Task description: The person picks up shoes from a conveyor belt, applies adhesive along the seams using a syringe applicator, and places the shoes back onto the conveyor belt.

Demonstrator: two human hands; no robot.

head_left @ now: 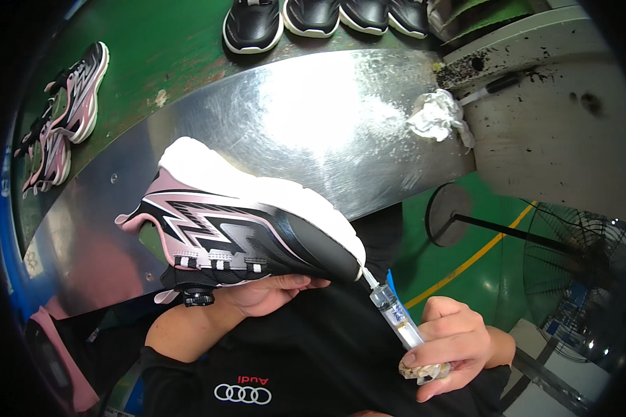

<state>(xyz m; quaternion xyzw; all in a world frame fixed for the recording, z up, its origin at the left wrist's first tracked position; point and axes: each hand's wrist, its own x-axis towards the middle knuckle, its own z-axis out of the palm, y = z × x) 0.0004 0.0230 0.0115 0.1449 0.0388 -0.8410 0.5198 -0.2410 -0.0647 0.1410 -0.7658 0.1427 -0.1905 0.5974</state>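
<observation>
A pink, black and grey sneaker (247, 222) with a thick white sole is held on its side, sole facing away from me and toe to the right. My left hand (271, 292) grips it from below along the upper. In my right hand (452, 340) is a clear syringe (398, 316), with my fingers wrapped round its rear end. Its nozzle (369, 276) meets the sole edge at the toe, or lies very close to it. Whitish, crusted material (424, 372) covers the plunger end by my fingers.
A shiny metal worktop (285, 118) lies beyond the sneaker. Crumpled white tissue (438, 117) and a black-handled tool (490, 90) rest at its right end. Black shoes (254, 28) line the green surface behind; pink-black sneakers (83, 94) stand at left. A fan (577, 257) stands at right.
</observation>
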